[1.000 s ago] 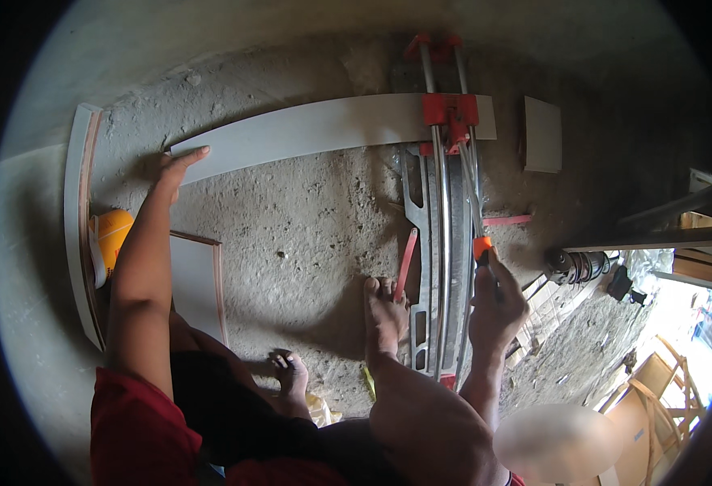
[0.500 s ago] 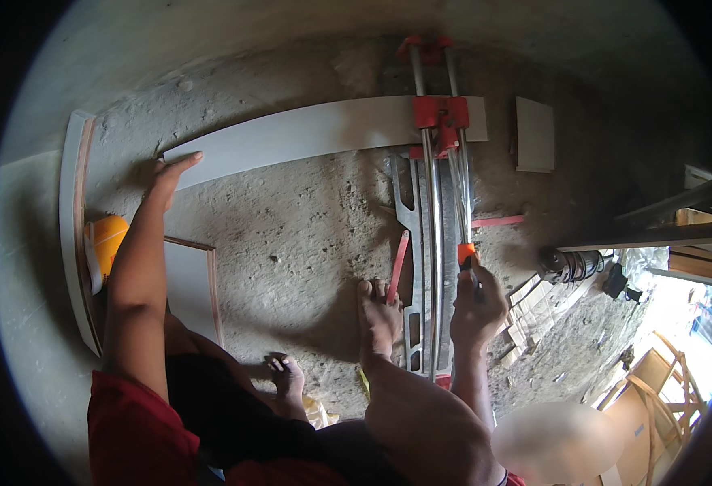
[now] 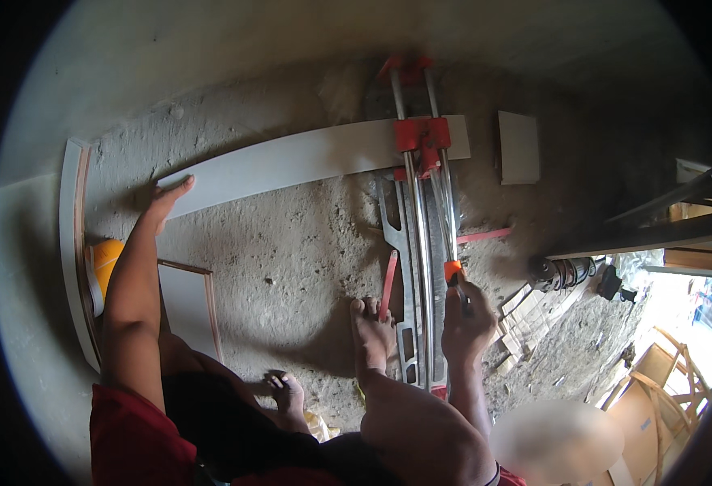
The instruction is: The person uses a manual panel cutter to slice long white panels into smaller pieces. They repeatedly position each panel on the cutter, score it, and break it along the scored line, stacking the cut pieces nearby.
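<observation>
Orange on handle (image 3: 452,271), gripped by fingers of right hand (image 3: 468,314), apparently for control. Left of those, touching tile strip (image 3: 283,168) with left hand (image 3: 166,204), seemingly for steadiness; cannot tell closure.

Floor (image 3: 307,267): grey, gritty, I note.
Rail cutter (image 3: 422,267): lengthwise, mid-floor.
White piece (image 3: 519,149): flat, right of cutter.
Pale scraps (image 3: 521,322): nearer, also right.

There are one left hand (image 3: 166,204), one right hand (image 3: 469,316), two bare feet (image 3: 374,340), one tile cutter (image 3: 390,228) with two steel rails (image 3: 398,102) and one orange-and-black handle (image 3: 452,270), four pale flat pieces (image 3: 283,167), two red bars (image 3: 388,283) and one yellow object (image 3: 108,262).
</observation>
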Demonstrator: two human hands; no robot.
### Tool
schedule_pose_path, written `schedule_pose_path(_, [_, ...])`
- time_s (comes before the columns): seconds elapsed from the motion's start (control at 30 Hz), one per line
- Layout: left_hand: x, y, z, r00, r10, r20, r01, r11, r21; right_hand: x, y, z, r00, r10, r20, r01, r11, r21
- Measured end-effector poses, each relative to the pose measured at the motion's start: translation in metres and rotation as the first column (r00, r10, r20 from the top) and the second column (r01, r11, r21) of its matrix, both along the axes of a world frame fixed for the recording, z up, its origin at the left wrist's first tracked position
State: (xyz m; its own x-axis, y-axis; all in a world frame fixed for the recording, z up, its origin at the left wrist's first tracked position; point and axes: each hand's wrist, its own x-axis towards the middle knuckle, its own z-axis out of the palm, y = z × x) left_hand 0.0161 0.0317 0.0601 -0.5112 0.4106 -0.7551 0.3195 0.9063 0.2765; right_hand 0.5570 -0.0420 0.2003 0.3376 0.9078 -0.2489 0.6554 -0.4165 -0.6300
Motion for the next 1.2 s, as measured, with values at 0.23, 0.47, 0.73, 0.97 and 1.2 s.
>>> schedule_pose_path(0.23, [-0.023, -0.007, -0.025, 0.999, 0.009, 0.048, -0.009, 1.0, 0.001, -0.002, 0.003, 0.004, 1.0, 0.009, 0.0, -0.009, 1.0, 0.004])
schedule_pose_path(0.47, [-0.022, -0.001, -0.025, 0.999, 0.013, 0.035, -0.011, 0.997, -0.077, 0.001, 0.002, 0.002, 0.992, 0.098, 0.081, -0.105, 0.99, 0.091])
schedule_pose_path(0.73, [-0.009, 0.004, -0.002, 0.993, -0.02, 0.117, 0.025, 0.999, -0.044, 0.001, 0.0, -0.003, 0.995, 0.082, 0.065, -0.089, 0.99, 0.109])
schedule_pose_path(0.97, [-0.009, 0.006, -0.005, 0.991, -0.008, 0.13, 0.013, 0.999, -0.041, -0.006, 0.009, 0.0, 0.999, -0.008, 0.032, 0.008, 1.0, -0.017])
schedule_pose_path(1.2, [0.001, 0.013, 0.009, 0.984, -0.054, 0.168, 0.068, 0.994, -0.082, -0.025, 0.067, -0.028, 0.999, 0.047, -0.024, -0.044, 0.992, 0.115])
